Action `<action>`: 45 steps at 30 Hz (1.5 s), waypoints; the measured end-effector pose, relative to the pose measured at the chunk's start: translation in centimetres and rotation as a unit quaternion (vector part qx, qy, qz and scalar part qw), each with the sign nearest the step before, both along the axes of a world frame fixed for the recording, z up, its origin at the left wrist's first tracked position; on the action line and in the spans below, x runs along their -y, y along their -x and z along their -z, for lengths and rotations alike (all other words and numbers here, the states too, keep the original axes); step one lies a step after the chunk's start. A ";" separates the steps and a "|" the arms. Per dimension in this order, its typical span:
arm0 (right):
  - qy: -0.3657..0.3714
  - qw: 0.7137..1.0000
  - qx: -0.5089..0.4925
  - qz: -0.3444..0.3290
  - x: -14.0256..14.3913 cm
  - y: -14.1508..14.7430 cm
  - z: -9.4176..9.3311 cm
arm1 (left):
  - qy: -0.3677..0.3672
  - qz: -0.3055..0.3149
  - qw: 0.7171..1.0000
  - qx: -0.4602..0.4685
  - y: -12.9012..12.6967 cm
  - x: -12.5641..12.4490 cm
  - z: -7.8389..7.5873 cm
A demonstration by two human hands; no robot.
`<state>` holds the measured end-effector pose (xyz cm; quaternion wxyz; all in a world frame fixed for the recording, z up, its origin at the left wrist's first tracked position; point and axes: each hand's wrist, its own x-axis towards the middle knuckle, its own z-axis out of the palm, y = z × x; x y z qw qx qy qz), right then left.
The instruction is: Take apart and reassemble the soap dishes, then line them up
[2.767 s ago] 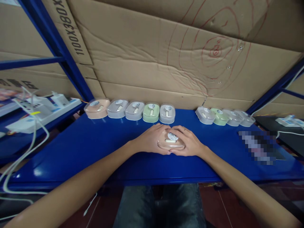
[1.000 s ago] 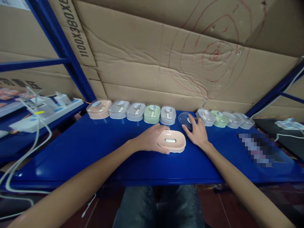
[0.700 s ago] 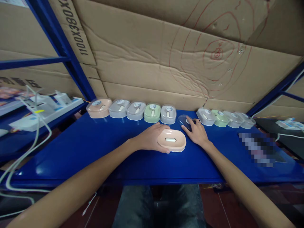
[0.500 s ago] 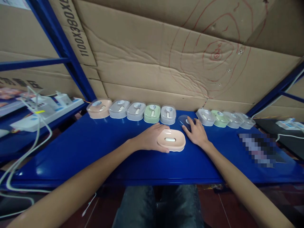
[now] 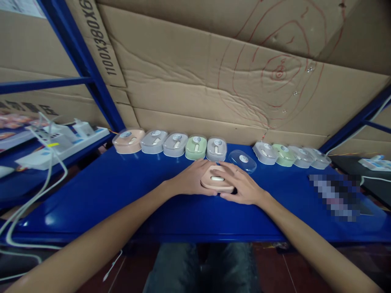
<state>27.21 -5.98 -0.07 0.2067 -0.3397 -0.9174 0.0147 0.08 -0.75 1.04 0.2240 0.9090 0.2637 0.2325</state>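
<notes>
A peach soap box base (image 5: 216,182), lid off, lies at the middle of the blue table (image 5: 122,191) with a small white piece in its centre. My left hand (image 5: 191,179) grips its left side and my right hand (image 5: 241,185) wraps around its right side. The clear lid (image 5: 242,160) with a round white sticker rests flat on the table just behind my right hand, apart from it.
Closed soap boxes line the back edge: a left group (image 5: 171,143) in peach, grey and green, and a right group (image 5: 290,154). Cardboard sheets (image 5: 214,81) form the back wall. White power strips (image 5: 55,140) and cables sit on the left shelf; another white power strip (image 5: 375,163) is at far right.
Both hands lifted the clear lid off the peach box. My right hand set it down behind, let go, and came back to the base. My left hand kept hold throughout.
</notes>
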 end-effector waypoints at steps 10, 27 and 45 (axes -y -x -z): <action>0.005 1.000 0.000 0.012 -0.2 0.3 0.4 | -0.016 0.006 1.000 -0.022 0.0 0.0 -0.2; -0.001 1.000 -0.021 -0.005 -0.3 -0.1 0.5 | 0.038 -0.030 0.999 0.003 0.3 -0.5 0.7; -0.065 0.984 -0.159 0.054 -0.6 -1.2 0.9 | 0.009 -0.003 0.999 -0.045 2.0 -1.6 -1.4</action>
